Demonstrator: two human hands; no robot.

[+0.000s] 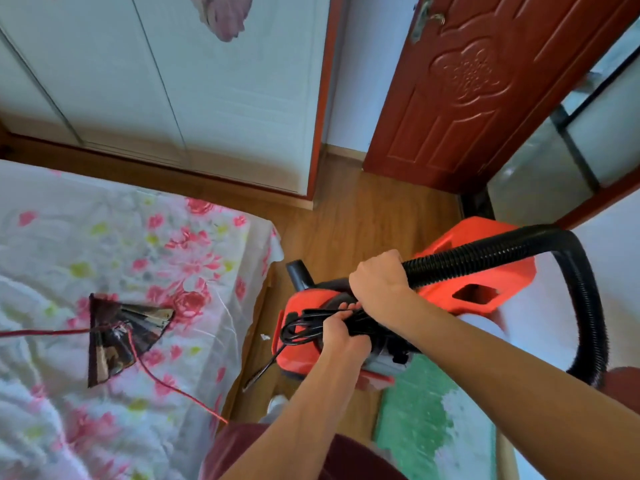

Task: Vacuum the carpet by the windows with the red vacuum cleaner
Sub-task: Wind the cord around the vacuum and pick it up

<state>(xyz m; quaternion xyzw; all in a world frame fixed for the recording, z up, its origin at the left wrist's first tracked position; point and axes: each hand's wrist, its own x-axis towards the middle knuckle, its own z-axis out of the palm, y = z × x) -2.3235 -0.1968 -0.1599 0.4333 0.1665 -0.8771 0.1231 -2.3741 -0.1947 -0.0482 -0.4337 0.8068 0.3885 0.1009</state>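
Red vacuum cleaner (512,282) at 4 o'clock, right hand (377,278) clamped on hose (485,252), left hand (343,336) fisted round coiled cord (301,327); risk: loose tail dangling toward 7 o'clock snags bed (138,237) corner or feet.

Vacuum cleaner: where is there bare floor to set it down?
Bare wood floor between the bed, wardrobe and red door; the green carpet at lower right too. Crowded: the strip beside the bed, where the black cord dangles.
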